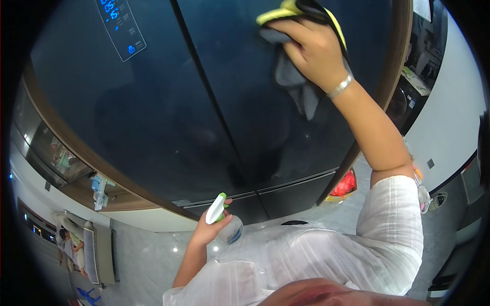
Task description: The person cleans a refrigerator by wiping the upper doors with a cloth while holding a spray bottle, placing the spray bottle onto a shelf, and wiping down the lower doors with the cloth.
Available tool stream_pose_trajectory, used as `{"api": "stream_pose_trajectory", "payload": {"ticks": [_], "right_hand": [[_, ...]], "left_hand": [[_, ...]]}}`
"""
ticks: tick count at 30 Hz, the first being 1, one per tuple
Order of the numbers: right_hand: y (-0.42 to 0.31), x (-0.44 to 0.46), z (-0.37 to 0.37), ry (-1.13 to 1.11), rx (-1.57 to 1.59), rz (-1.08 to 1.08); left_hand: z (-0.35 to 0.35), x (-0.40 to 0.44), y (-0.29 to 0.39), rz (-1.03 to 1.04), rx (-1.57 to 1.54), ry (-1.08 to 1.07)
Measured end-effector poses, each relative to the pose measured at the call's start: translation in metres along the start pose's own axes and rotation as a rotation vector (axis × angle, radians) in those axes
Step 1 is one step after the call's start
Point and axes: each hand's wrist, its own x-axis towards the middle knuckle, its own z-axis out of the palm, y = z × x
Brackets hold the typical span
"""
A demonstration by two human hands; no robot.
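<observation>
My right hand [314, 51] presses a grey cloth with yellow edging [296, 76] against the dark glossy refrigerator door [286, 137], high on the right-hand side. Part of the cloth hangs down below the fingers. Lower down, close to my body, my left hand [208, 229] grips a clear spray bottle [233, 230] with a white and green trigger head. The bottle is upright but tilted, apart from the door. On the left door a lit blue display panel [120, 25] shows digits.
A wooden frame [400, 61] surrounds the refrigerator. At lower right a red bag [344, 183] sits in a box on the floor. A black front-loading machine [406, 102] stands farther right. At far left another person [76, 250] is on a sofa [102, 255].
</observation>
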Motion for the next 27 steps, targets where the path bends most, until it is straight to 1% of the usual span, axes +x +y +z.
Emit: {"api": "stream_pose_trajectory", "payload": {"ticks": [2,4,5,7,9,10,13,16,20,22,24,26,27], "right_hand": [[0.008,-0.031,-0.011,-0.004,-0.013,-0.001],[0.012,-0.042,-0.016,0.029,-0.014,-0.050],[0.010,-0.041,-0.020,-0.027,-0.005,0.028],[0.004,-0.020,-0.013,0.005,-0.007,0.018],[-0.001,0.002,0.000,0.028,0.013,0.032],[-0.003,0.009,0.004,0.060,0.048,-0.003],[0.000,-0.008,-0.003,0.015,0.010,0.003],[0.003,-0.022,-0.010,0.011,0.025,-0.006],[-0.018,-0.006,0.004,0.050,0.100,0.088],[-0.030,-0.022,0.021,0.051,0.089,0.048],[-0.050,-0.064,0.033,-0.146,0.186,0.026],[-0.068,-0.113,0.037,-0.319,0.123,-0.099],[-0.074,-0.126,0.032,-0.322,0.199,-0.097]], "left_hand": [[-0.001,-0.002,-0.003,0.012,0.005,0.010],[0.000,-0.005,-0.008,0.006,0.001,0.035],[0.000,-0.006,-0.012,0.000,-0.031,0.034],[-0.002,-0.005,-0.020,-0.016,-0.085,0.032],[-0.001,-0.005,-0.011,-0.034,-0.087,0.012],[-0.001,-0.004,-0.008,-0.043,-0.090,0.004],[-0.002,-0.003,-0.007,-0.005,0.002,-0.024],[-0.001,-0.004,-0.018,-0.003,-0.042,-0.018],[-0.001,-0.002,-0.018,-0.045,-0.088,-0.032],[0.001,-0.001,-0.011,-0.043,-0.101,-0.040],[0.002,-0.001,-0.011,-0.031,-0.072,-0.045],[0.003,-0.002,-0.013,-0.024,-0.058,-0.047],[0.003,-0.002,-0.014,-0.023,-0.054,-0.048]]}}
